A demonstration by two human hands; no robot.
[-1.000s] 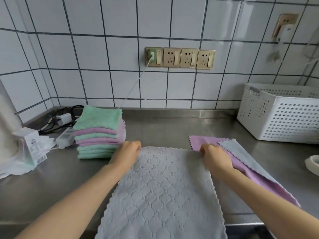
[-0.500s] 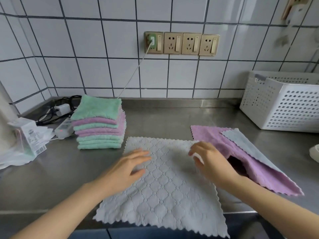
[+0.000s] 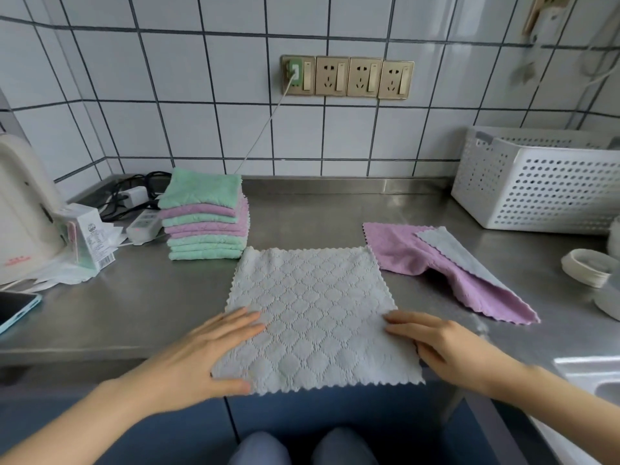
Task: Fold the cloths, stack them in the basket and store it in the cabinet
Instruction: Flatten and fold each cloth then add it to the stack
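Lying flat on the steel counter [image 3: 302, 213], the grey cloth [image 3: 313, 317] overhangs the front edge slightly. Left hand [image 3: 204, 359] rests on its near-left corner, fingers straight and slightly apart, thumb at the hem. Right hand [image 3: 446, 347] touches the right edge, fingers extended, close together. Pink cloth [image 3: 436, 260] lies just right, a second grey cloth [image 3: 453, 253] on it. Folded stack [image 3: 204, 216] stands far-left. Basket [image 3: 536, 182] stands far-right, by the wall. Phone [image 3: 15, 310] at left edge.
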